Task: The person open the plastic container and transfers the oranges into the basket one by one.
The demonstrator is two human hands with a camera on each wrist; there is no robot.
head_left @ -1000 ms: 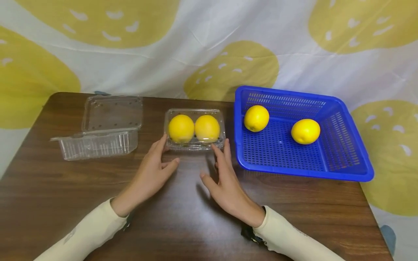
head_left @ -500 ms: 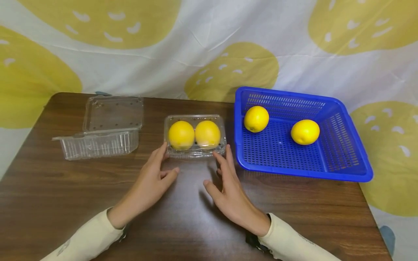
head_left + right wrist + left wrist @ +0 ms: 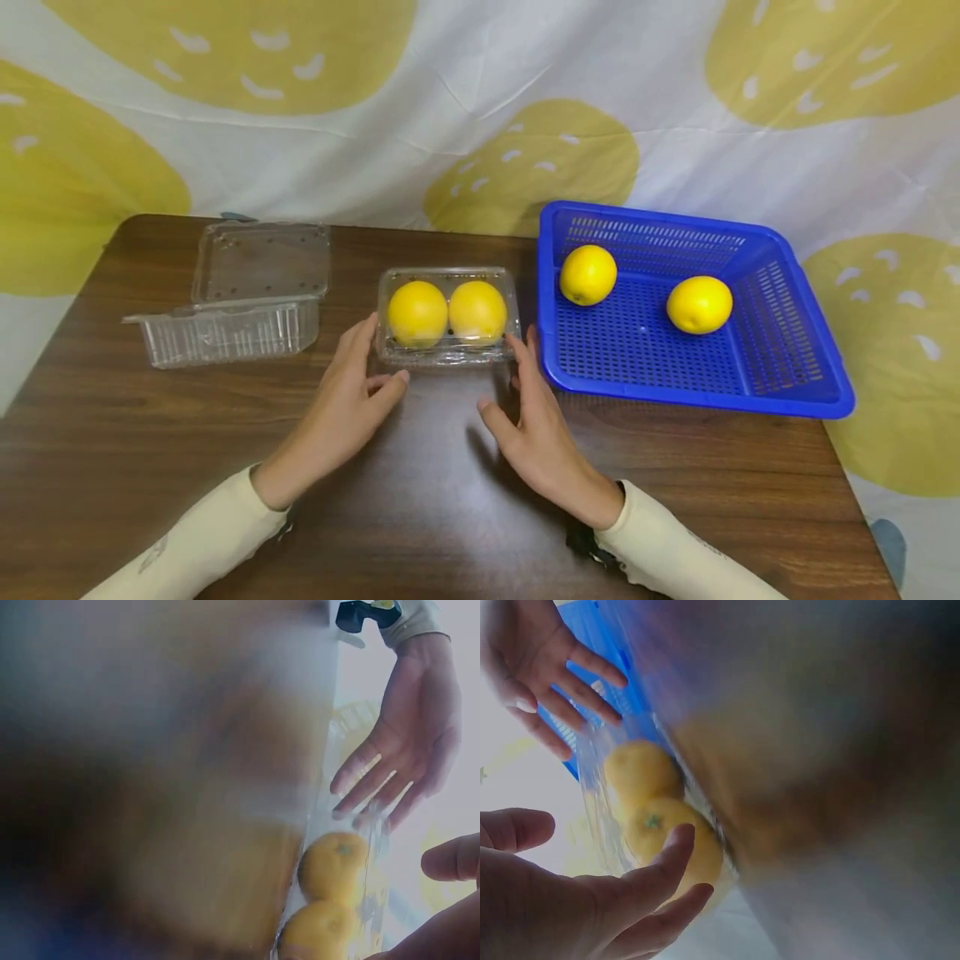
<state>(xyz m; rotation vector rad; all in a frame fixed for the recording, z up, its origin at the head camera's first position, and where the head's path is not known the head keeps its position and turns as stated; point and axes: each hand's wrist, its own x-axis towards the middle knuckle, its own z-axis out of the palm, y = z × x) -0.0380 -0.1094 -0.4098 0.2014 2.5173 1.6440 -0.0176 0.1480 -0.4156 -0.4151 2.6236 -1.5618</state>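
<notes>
Bracketing the clear box (image 3: 450,357) of two yellow fruits (image 3: 477,311), the left hand (image 3: 342,402) and right hand (image 3: 537,429) look relaxed, fingers straight-ish, probably so it can't slide sideways.

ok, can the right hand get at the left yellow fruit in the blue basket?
Probably yes: nothing covers the left yellow fruit and the blue basket is open-topped. The right hand is outside, so it would likely need to clear the rim.

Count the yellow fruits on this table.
4: one fruit and another fruit in the middle clear box; a third fruit and fourth fruit in the blue basket. None looks hidden.
</notes>
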